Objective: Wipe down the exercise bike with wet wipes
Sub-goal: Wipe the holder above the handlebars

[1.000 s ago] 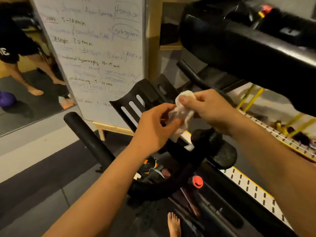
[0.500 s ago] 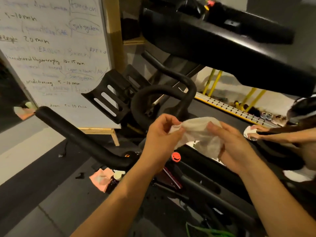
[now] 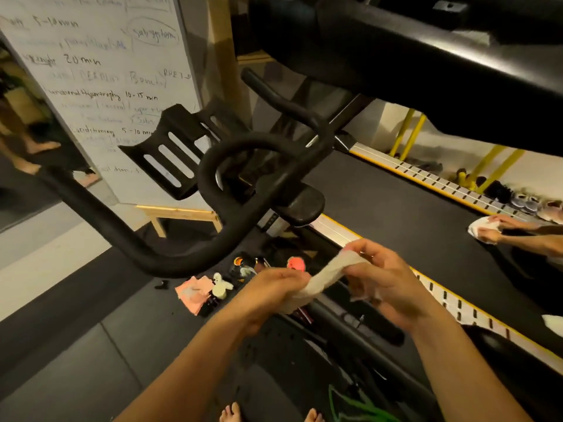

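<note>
A white wet wipe is stretched between both my hands, below and in front of the bike's handlebars. My left hand grips its lower end and my right hand pinches its upper end. The black exercise bike's curved handlebar loops above my hands, with a slotted black tablet holder behind it and a long left grip running out to the left. A red knob shows on the frame just above my left hand.
Another person's hands press a white wipe on the black treadmill belt at right. A whiteboard on a wooden stand leans behind the bike. Pink cloths and small items lie on the floor. My bare feet show below.
My hands have come down and away from the handlebar. The wipe, bunched up a second ago, is now pulled out long between both hands. The view has tilted down and to the right.
</note>
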